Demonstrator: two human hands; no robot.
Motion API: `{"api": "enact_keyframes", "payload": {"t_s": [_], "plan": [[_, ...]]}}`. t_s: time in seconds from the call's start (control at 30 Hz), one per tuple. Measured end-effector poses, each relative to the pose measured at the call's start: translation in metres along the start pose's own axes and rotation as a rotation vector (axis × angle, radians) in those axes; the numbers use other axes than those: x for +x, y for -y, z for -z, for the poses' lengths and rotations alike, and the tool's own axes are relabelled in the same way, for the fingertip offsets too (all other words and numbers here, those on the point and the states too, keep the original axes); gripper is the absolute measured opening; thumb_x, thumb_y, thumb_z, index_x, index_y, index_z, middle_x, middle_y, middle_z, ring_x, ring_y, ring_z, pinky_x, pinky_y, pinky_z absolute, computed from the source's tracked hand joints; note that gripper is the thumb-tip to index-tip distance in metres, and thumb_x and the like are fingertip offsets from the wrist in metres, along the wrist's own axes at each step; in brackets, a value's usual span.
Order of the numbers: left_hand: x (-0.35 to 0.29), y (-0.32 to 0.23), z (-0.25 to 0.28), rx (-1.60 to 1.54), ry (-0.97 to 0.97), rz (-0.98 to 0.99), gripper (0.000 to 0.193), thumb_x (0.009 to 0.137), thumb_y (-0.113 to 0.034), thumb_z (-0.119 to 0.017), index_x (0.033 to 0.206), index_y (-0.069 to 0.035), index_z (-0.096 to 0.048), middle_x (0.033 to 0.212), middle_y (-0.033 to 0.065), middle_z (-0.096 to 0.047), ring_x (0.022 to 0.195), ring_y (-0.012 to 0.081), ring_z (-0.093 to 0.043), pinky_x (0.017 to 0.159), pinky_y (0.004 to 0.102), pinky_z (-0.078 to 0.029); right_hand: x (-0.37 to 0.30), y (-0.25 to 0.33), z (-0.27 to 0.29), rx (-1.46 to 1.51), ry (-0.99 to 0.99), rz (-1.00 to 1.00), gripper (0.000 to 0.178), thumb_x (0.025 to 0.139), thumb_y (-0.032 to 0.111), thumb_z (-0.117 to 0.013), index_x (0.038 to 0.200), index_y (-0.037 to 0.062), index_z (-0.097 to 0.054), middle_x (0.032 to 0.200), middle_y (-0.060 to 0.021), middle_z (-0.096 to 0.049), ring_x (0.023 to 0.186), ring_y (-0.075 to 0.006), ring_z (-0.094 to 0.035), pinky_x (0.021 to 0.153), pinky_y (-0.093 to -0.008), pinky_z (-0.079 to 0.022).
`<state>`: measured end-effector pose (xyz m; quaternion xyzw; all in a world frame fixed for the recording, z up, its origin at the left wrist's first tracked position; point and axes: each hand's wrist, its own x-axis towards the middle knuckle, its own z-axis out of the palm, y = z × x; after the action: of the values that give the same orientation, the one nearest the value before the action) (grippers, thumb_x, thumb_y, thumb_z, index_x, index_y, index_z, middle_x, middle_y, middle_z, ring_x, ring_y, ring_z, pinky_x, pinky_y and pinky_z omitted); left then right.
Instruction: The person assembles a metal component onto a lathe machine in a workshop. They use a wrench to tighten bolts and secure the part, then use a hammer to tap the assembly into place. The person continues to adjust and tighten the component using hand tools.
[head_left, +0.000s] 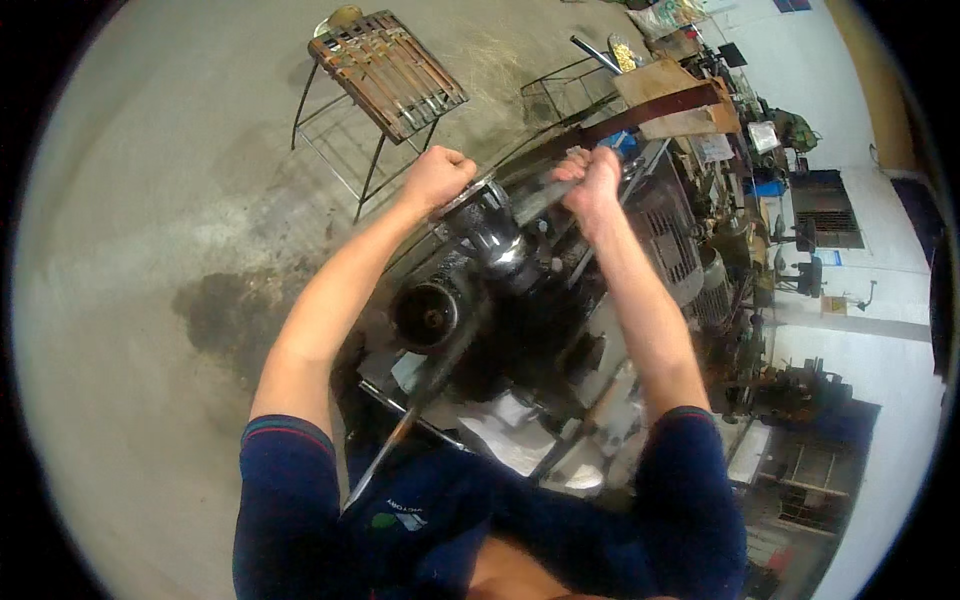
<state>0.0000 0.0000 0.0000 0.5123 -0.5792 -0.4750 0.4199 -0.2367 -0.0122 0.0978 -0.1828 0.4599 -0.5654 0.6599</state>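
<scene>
Two bare hands are seen over one machine (pixel 520 330). The fingers of the left hand (pixel 440 178) are curled together into a fist beside the upper rim of one shiny dark cylinder (pixel 492 228); whether anything is enclosed by them cannot be told. The fingers of the right hand (pixel 592 180) are likewise folded together, near a grey bar (pixel 543 203); whether it is clamped cannot be made out. The cylinder is placed on the machine, below and between the hands. One dark round opening (pixel 430 317) is seen nearer the body, with one long rod (pixel 400 430) slanted past it. White sheets (pixel 510 432) are laid low on the machine.

One stand (pixel 390 75) with several lengthwise strips is set on the grey floor (pixel 130 300), which is marked by a dark stain (pixel 232 318). The room is bounded by a white wall (pixel 890 275). A green-and-white emblem (pixel 400 521) with small pale lettering is borne by the navy shirt (pixel 440 555).
</scene>
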Motion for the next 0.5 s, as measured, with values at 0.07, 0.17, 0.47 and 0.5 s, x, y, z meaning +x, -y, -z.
{"api": "enact_keyframes", "payload": {"t_s": [0.07, 0.17, 0.47, 0.5], "plan": [[0.003, 0.003, 0.003, 0.022, 0.003, 0.046, 0.028, 0.068, -0.029, -0.056, 0.078, -0.006, -0.069, 0.072, 0.0177, -0.064, 0.069, 0.0309, -0.063, 0.067, 0.0373, -0.049, -0.017, 0.011, -0.061, -0.311, -0.389, 0.332, 0.018, 0.071, 0.011, -0.038, 0.056, 0.0124, -0.029, 0.051, -0.0041, -0.030, 0.041, -0.0159, -0.028, 0.040, -0.0317, -0.030], [-0.023, -0.007, -0.014, 0.029, 0.139, 0.107, 0.028, 0.068, -0.029, -0.055, 0.076, -0.005, -0.068, 0.071, 0.0180, -0.063, 0.067, 0.0303, -0.063, 0.065, 0.0374, -0.049, -0.013, 0.100, 0.049, 0.145, 0.010, 0.243, 0.019, 0.079, 0.014, -0.035, 0.067, 0.0022, -0.043, 0.053, -0.0109, -0.042, 0.044, -0.0232, -0.043, 0.043, -0.0357, -0.040], [-0.009, 0.004, -0.002, 0.031, 0.032, 0.035, 0.025, 0.068, -0.027, -0.055, 0.068, -0.005, -0.066, 0.064, 0.0171, -0.060, 0.060, 0.0306, -0.061, 0.058, 0.0377, -0.047, -0.034, 0.040, -0.058, -0.331, -0.327, 0.418, 0.015, 0.071, 0.015, -0.041, 0.058, 0.0059, -0.040, 0.055, -0.0098, -0.043, 0.047, -0.0254, -0.042, 0.050, -0.0412, -0.041], [-0.009, 0.002, -0.004, 0.036, 0.022, 0.040, 0.025, 0.068, -0.027, -0.055, 0.067, -0.005, -0.066, 0.063, 0.0172, -0.060, 0.060, 0.0310, -0.060, 0.058, 0.0379, -0.047, -0.033, 0.057, -0.060, -0.209, -0.318, 0.386, 0.015, 0.072, 0.016, -0.040, 0.064, 0.0037, -0.043, 0.058, -0.0109, -0.045, 0.048, -0.0259, -0.043, 0.052, -0.0419, -0.042]]}}
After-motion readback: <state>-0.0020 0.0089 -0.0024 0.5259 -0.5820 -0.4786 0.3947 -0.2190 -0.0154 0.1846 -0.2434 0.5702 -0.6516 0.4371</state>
